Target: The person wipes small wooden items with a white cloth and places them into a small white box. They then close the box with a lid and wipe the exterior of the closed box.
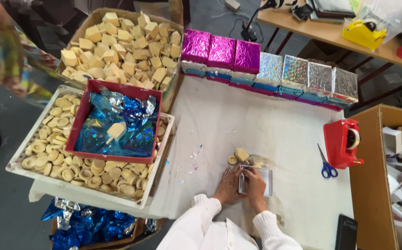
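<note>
Both of my hands rest on a silver foil sheet [265,178] spread on the white cloth-covered table [256,129]. My left hand [229,185] presses its left edge, fingers close together. My right hand [255,186] lies on the middle of the sheet, folding foil around something small that it hides. Just beyond my fingers lie a pale wooden ring [232,160] and a pale wooden block [241,154], with a few more pieces beside them.
A red tray of blue foil [117,122] sits on a white crate of wooden rings [48,153]. A cardboard box of wooden blocks [122,46] stands behind. Wrapped pink boxes [221,53] and silver boxes [312,78] line the far edge. Red tape dispenser [342,143], blue scissors [327,166], right.
</note>
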